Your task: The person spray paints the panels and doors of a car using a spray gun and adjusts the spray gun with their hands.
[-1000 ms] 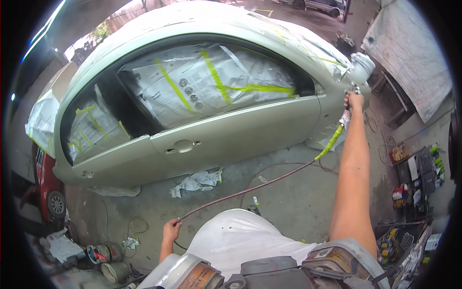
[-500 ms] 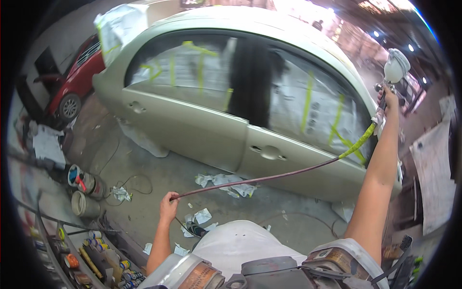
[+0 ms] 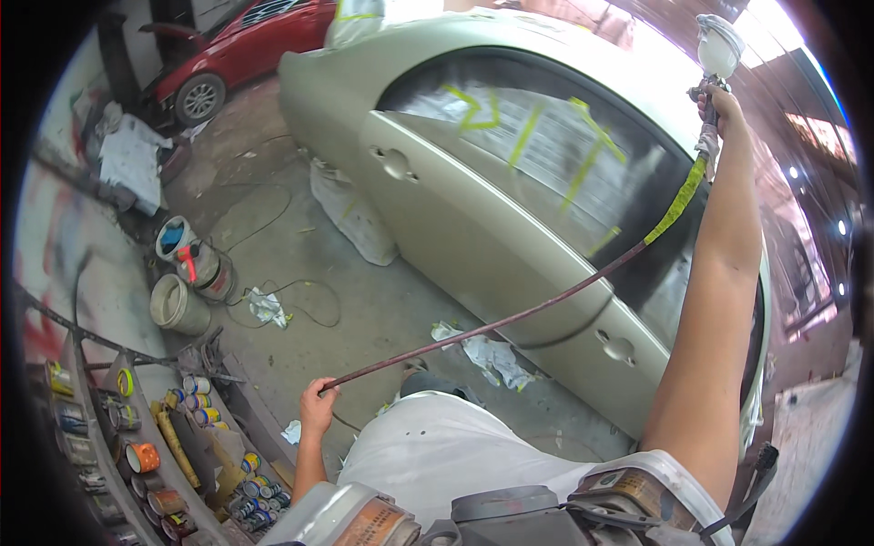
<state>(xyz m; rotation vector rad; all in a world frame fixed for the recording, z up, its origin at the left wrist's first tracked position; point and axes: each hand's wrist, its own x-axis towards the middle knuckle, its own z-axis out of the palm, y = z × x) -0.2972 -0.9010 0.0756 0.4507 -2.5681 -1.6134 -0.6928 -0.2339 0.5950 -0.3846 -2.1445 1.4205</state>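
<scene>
At the upper right, my right hand is closed around the handle of a spray gun, with a pale paint cup on top. A dark red hose runs from the gun's grip, wrapped there in yellow-green tape. Down at the lower left, my left hand pinches this hose and holds it off the floor. Between my hands stands a pale green-beige car. Its windows are covered from within or without by masking sheets and yellow-green tape strips. The gun is level with the car's roof.
Metal shelves with several paint cans stand at the lower left. Buckets and a thin cable lie beyond. Crumpled paper is on the floor beside the car. A red car is parked at the back left.
My view has turned, so the car now slants down to the right. My right arm has swung up with the spray gun, which is now above the roof edge. My left hand keeps the hose.
</scene>
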